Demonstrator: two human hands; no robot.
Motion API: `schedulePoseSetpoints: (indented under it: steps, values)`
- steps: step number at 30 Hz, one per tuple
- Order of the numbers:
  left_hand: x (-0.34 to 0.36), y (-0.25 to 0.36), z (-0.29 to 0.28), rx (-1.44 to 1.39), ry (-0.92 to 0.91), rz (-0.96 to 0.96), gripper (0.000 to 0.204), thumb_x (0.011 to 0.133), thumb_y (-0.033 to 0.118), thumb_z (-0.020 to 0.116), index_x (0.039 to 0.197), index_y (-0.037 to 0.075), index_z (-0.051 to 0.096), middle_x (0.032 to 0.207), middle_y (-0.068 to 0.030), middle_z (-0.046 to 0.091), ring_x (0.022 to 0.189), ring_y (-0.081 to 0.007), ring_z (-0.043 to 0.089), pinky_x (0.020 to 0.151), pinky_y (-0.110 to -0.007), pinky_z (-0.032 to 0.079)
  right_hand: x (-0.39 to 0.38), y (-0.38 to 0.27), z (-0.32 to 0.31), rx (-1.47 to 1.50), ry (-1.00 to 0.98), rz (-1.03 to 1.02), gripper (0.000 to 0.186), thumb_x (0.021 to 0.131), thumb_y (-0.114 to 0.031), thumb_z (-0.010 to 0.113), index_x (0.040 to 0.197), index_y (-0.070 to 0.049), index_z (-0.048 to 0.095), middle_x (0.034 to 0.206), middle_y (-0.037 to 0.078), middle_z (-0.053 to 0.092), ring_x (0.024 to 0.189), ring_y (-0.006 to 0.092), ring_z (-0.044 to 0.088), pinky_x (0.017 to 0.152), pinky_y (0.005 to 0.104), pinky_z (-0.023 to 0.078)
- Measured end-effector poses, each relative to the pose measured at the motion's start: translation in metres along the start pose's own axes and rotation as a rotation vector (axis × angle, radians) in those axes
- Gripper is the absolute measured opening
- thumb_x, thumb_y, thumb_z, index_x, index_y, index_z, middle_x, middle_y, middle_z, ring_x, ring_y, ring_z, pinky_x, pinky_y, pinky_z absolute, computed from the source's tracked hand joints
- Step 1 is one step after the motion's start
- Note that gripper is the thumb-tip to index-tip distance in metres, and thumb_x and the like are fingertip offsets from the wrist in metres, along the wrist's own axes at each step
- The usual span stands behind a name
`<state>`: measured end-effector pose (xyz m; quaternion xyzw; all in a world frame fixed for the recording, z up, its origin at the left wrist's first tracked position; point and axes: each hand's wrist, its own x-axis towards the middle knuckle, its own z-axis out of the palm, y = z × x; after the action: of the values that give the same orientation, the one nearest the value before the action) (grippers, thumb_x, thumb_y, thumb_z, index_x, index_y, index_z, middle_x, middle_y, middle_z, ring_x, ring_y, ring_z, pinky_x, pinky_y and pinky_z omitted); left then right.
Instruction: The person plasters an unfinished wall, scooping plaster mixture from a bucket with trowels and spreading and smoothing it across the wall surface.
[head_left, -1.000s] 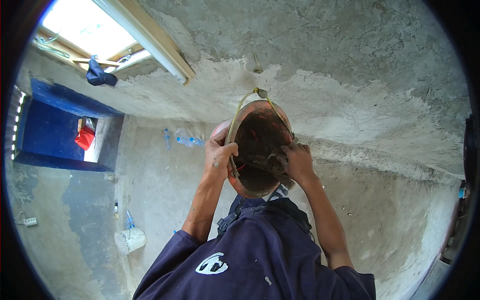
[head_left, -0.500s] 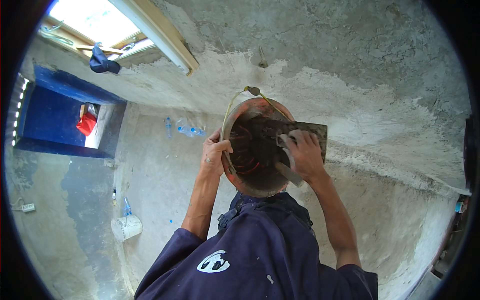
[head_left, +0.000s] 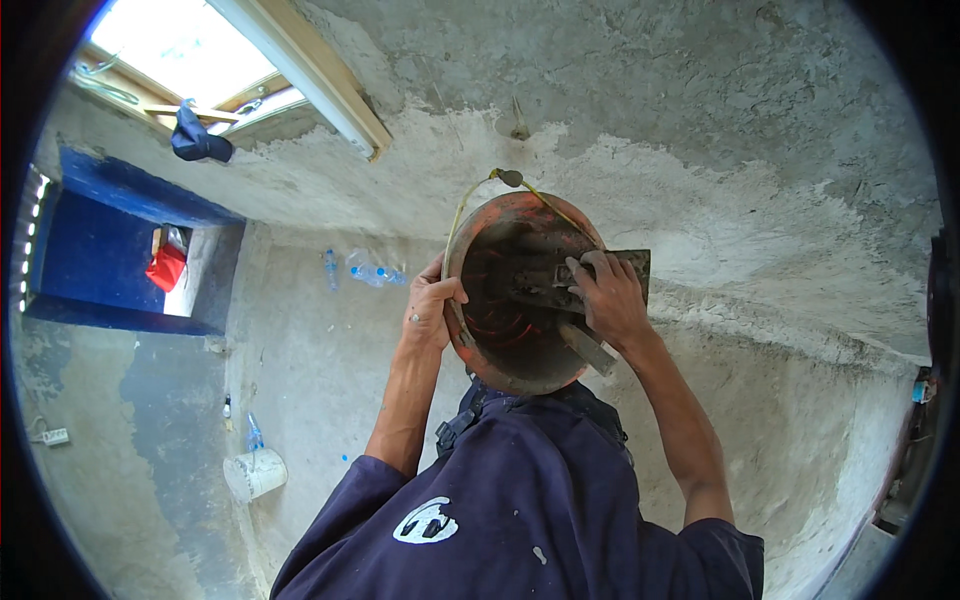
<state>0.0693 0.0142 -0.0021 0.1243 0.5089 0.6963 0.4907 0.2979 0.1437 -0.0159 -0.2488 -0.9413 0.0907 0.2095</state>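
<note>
Holding bucket [head_left: 512, 362] by rim in left hand [head_left: 430, 308], before navy shirt [head_left: 545, 480], open end toward camera. Worn orange at rim, coated dark grey inside, streaked with red; strung with yellow handle [head_left: 462, 208]. Gripping dark flat trowel [head_left: 641, 268] in right hand [head_left: 614, 308], partly inside bucket; cannot tell hold on narrow piece [head_left: 590, 350] just below. Seen farther: white pail [head_left: 255, 475] and clear bottles [head_left: 366, 269] on floor [head_left: 335, 390].

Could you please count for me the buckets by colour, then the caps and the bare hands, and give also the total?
Orange bucket: 1
White bucket: 1
Dark-blue cap: 1
Bare hands, the left hand and the right hand: 2
Total: 5
</note>
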Motion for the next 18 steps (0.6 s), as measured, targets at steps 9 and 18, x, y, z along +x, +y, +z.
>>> schedulePoseSetpoints:
  steps: [9, 18]
  values:
    - [0.006, 0.007, -0.014, 0.001, 0.089, 0.067, 0.052, 0.057, -0.009, 0.050, 0.106, 0.000, 0.064, 0.082, -0.0019, 0.059, 0.070, -0.0134, 0.052, 0.059, -0.022, 0.042, -0.016, 0.020, -0.056, 0.721, 0.001, 0.590, 0.031, 0.092, -0.018, 0.054, 0.116, 0.000, 0.058, 0.105, 0.010, 0.059, 0.093, 0.0275, 0.058, 0.083, 0.0362, 0.046]
    - [0.022, 0.019, -0.041, -0.027, 0.074, 0.136, 0.059, 0.056, -0.013, 0.047, 0.111, -0.001, 0.063, 0.084, -0.0053, 0.065, 0.069, -0.0137, 0.056, 0.058, -0.023, 0.045, -0.029, -0.008, -0.057, 1.701, -0.048, 0.867, 0.069, 0.089, -0.052, 0.053, 0.132, 0.001, 0.045, 0.127, 0.011, 0.054, 0.112, 0.0230, 0.052, 0.098, 0.0328, 0.040]
